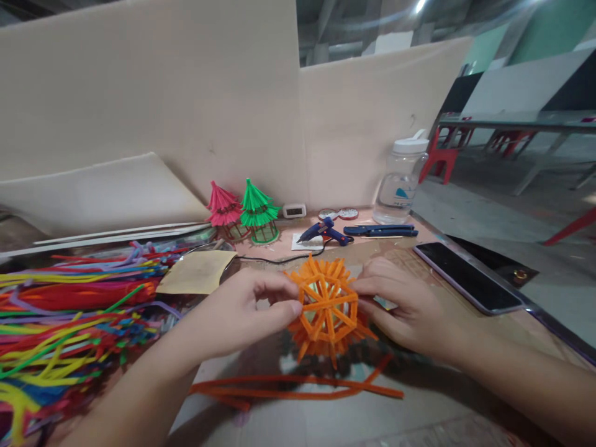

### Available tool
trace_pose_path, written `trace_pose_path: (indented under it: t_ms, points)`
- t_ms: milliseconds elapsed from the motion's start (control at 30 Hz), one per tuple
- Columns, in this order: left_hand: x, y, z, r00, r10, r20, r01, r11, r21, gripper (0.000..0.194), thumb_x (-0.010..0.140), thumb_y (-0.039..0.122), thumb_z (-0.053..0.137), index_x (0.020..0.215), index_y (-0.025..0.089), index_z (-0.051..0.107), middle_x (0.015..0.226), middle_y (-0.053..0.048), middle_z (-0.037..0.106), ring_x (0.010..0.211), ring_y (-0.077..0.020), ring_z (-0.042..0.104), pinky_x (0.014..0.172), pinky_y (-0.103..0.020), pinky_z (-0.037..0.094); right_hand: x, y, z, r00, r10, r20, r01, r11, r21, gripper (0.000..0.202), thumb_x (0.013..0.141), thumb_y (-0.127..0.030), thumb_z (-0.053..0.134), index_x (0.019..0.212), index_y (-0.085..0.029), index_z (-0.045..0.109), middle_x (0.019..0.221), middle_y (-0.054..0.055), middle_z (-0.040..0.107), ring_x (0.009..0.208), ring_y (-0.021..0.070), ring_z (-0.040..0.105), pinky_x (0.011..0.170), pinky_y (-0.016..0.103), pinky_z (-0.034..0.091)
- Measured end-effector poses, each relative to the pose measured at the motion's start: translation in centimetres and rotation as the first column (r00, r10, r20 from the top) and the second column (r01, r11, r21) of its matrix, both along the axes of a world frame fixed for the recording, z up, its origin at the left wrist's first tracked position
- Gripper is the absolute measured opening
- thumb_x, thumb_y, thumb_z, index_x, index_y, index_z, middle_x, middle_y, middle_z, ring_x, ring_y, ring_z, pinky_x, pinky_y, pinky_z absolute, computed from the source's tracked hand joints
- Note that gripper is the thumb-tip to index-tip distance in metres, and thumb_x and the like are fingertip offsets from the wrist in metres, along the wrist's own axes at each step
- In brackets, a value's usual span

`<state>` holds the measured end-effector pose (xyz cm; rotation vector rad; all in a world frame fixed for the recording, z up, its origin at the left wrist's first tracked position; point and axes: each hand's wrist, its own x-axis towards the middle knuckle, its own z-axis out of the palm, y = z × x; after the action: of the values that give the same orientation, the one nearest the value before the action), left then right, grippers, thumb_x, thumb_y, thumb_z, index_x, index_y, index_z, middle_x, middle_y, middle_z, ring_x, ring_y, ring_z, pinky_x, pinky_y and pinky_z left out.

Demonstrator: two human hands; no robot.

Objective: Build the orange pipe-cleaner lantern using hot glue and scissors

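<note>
An orange pipe-cleaner piece [328, 304], with a spoked wheel facing me and a fringe of strips around it, is held up between both hands. My left hand [249, 307] pinches its left edge between thumb and fingers. On the right edge, the fingers of my right hand [400, 301] are closed round the rim, their tips partly hidden by the orange strips. Several loose orange pipe cleaners [298, 391] lie on the table just below the piece.
Colourful pipe cleaners [69, 323] are heaped at left, beside a tan square sheet [198, 272]. Behind stand a pink cone-roofed model [224, 208], a green one [259, 211], a blue glue gun [323, 231], a blue cutter [379, 230] and a water bottle [398, 183]. A phone [468, 277] lies right.
</note>
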<state>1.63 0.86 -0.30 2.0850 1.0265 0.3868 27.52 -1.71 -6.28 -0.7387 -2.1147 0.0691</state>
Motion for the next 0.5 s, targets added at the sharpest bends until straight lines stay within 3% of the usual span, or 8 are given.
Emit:
trace_pose_path:
  t_ms: [300, 500]
  points:
    - [0.0, 0.3, 0.0, 0.999, 0.007, 0.038, -0.004, 0.997, -0.076, 0.019, 0.087, 0.031, 0.059, 0.077, 0.019, 0.071, 0.073, 0.002, 0.068, 0.067, -0.0120, 0.059, 0.062, -0.020, 0.045, -0.1, 0.1, -0.1, 1.000, 0.008, -0.013, -0.008, 1.000, 0.006, 0.014, 0.091, -0.008, 0.059, 0.095, -0.019, 0.066, 0.080, 0.004, 0.066, 0.076, 0.0157, 0.061, 0.068, 0.027, 0.049]
    - [-0.8, 1.7, -0.6, 0.990, -0.086, 0.116, 0.109, 0.973, -0.205, 0.025, 0.089, 0.041, 0.061, 0.087, 0.020, 0.075, 0.078, -0.001, 0.072, 0.072, -0.0146, 0.063, 0.067, -0.024, 0.050, -0.1, 0.5, -1.1, 0.997, 0.008, -0.074, -0.010, 1.000, -0.030, 0.010, 0.094, -0.014, 0.057, 0.093, -0.020, 0.066, 0.076, 0.002, 0.065, 0.072, 0.0149, 0.059, 0.068, 0.028, 0.046]
